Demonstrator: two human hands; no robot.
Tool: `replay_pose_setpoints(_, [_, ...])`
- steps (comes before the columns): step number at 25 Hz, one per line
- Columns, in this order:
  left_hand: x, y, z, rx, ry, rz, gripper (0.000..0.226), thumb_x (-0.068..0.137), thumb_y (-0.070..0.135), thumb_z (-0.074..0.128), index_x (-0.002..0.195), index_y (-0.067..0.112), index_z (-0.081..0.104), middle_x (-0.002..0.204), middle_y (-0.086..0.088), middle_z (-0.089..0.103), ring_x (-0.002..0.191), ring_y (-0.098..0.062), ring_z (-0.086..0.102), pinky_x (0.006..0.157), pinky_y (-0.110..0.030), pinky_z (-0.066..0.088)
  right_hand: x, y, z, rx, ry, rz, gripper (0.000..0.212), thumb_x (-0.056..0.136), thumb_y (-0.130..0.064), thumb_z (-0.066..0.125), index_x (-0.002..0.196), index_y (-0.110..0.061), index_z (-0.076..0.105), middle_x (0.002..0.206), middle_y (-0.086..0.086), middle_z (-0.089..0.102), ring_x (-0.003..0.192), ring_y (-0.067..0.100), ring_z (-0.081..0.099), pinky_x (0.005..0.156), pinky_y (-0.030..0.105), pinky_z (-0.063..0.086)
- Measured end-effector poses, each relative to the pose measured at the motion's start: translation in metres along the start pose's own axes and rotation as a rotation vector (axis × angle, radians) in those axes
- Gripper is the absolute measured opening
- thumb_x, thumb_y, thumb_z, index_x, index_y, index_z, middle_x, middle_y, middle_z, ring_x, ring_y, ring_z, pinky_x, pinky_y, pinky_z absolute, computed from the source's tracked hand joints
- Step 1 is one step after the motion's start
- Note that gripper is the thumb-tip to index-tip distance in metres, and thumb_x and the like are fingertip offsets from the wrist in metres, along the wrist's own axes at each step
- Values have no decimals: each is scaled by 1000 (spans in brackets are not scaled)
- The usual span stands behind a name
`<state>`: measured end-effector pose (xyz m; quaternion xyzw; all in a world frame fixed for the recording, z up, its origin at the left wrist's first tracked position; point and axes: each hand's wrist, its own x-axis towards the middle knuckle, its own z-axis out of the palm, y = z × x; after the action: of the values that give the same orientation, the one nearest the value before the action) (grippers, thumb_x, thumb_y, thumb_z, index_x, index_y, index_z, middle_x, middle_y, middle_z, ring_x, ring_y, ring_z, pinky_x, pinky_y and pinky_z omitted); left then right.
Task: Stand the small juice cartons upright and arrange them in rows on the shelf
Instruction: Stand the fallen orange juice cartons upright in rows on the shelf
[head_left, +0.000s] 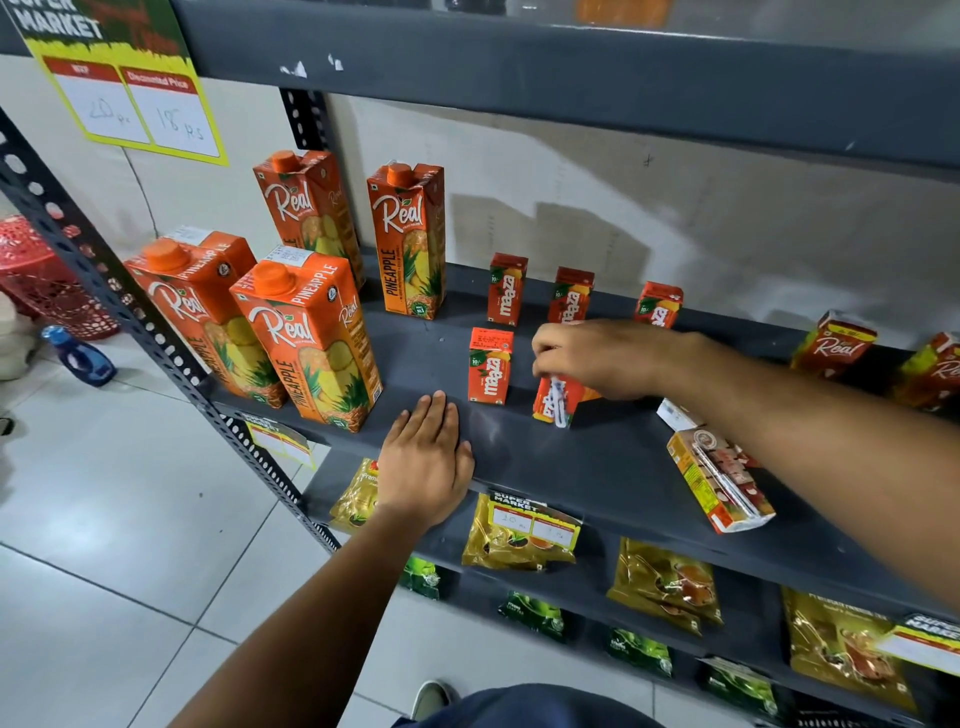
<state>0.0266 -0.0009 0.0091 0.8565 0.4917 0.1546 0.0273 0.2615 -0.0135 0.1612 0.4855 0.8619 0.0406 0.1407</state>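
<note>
Two bare hands work over the dark grey shelf (597, 467). Nearest, the left hand (426, 462) lies flat on the shelf's front edge, fingers straight, palm down, gripping nothing. Right of it, near the same edge, a small carton (719, 478) lies on its side, its straw facing up. Further in, the right hand (592, 358) reaches across from the right, its fingers closed over the top of a small red mango carton (558, 402), which tilts with its straw side toward the front. Just left of that carton, one more small mango carton (489, 366) stands upright on the shelf, apart from both hands. Behind the right hand, three small mango cartons (506, 288) stand in a row near the back of the shelf, the right two partly hidden by the hand and wrist. Left of them all, four tall pineapple juice cartons (311, 338) stand upright, two in front, two behind.
</note>
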Motion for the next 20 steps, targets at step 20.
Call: replay_pose_setpoints(20, [0,0,0,7,-5,4,56,89,33,35,127,-2,57,138,-21,53,128,-36,49,107,-48,35,0,15,-5,213,-142,85,58,82,-33,72,135,-26,50,133,3,54,119,22,51,93,38,46])
